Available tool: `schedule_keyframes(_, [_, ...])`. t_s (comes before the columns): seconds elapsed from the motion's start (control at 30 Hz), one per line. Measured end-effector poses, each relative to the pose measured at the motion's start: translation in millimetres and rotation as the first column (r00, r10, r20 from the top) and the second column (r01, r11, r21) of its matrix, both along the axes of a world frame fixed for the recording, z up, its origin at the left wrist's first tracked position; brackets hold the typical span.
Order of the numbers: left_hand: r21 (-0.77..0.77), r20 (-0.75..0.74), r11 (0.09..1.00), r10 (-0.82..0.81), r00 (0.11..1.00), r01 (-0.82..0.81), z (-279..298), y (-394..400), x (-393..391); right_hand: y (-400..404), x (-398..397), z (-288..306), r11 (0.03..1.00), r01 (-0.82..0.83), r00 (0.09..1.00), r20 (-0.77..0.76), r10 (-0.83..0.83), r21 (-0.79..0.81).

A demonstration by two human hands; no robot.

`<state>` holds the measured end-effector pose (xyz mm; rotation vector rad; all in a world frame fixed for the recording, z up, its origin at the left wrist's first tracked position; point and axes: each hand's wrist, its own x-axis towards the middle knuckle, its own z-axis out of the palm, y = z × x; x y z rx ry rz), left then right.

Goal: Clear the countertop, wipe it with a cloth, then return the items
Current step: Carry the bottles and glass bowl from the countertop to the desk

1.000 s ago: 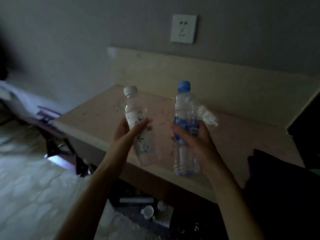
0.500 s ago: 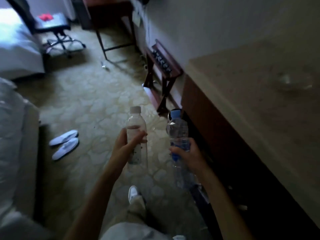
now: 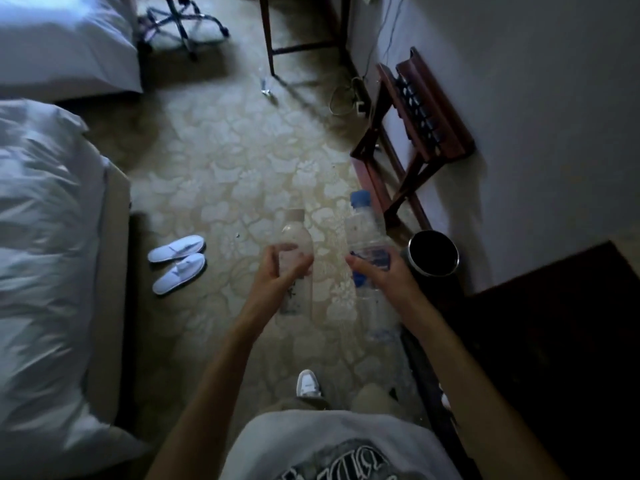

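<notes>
Head view shows the person has turned from the countertop to the carpeted floor point(image 3: 242, 161). The left hand point(image 3: 277, 278) stays curled round a white-capped bottle point(image 3: 296, 258), the right hand point(image 3: 381, 275) round a blue-capped water bottle point(image 3: 365, 233), both lifted clear; likely clearing continues, setting them down near the black bin point(image 3: 433, 252).

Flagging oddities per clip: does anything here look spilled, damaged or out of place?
Nothing spilled or damaged shows. The left hand grips the white-capped bottle and the right hand the blue-capped bottle, both capped. Small litter and a loose cable lie on the carpet; the dim, blurred frame hides finer detail.
</notes>
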<state>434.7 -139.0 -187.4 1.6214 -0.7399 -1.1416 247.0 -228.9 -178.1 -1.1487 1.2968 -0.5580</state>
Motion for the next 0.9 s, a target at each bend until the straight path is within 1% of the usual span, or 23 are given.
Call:
schedule_keyframes(0.07, [-0.002,0.028,1.000,-0.027,0.999,0.027,1.6,-28.4,34.1,-33.0,33.3,2.7,0.998,-0.052,0.999,-0.006,0.052,-0.038])
schedule_keyframes(0.13, [0.019,0.040,1.000,-0.007,0.999,0.007,-5.8,-53.8,65.2,-65.4,60.2,-3.7,0.994,-0.101,0.995,-0.019,0.100,-0.036])
schedule_keyframes(0.23, [0.083,0.016,0.994,0.072,0.997,-0.074,-29.3,-88.7,105.1,-110.6,88.7,-32.2,0.983,-0.176,0.982,-0.065,0.180,0.052])
schedule_keyframes(0.37, [0.174,-0.010,0.966,0.197,0.980,-0.192,-60.2,-151.3,158.8,-184.6,143.9,-72.9,0.982,-0.134,0.985,-0.088,0.146,0.133])
schedule_keyframes(0.43, [0.227,0.005,0.946,0.238,0.971,-0.233,-62.5,-187.9,189.6,-230.4,188.5,-73.3,0.974,-0.157,0.982,-0.077,0.171,0.161])
schedule_keyframes(0.5, [0.236,0.016,0.934,0.272,0.962,-0.268,-55.2,-227.9,226.3,-278.8,239.8,-66.0,0.958,-0.233,0.969,-0.044,0.243,0.165])
schedule_keyframes(0.6, [0.209,0.021,0.931,0.300,0.954,-0.298,-39.5,-292.9,296.9,-362.2,324.4,-48.5,0.945,-0.312,0.949,-0.013,0.314,0.101])
schedule_keyframes(0.7, [0.175,-0.028,0.910,0.387,0.922,-0.377,-29.4,-341.9,366.0,-433.2,402.5,-34.0,0.931,-0.362,0.932,0.000,0.362,0.046])
schedule_keyframes(0.77, [0.190,-0.045,0.891,0.427,0.903,-0.412,-42.1,-374.6,416.8,-478.2,455.2,-36.6,0.925,-0.379,0.925,-0.010,0.379,0.040])
schedule_keyframes(0.9, [0.224,-0.077,0.859,0.486,0.870,-0.460,-79.3,-449.9,517.6,-546.4,541.6,-61.8,0.920,-0.386,0.918,-0.074,0.391,0.072])
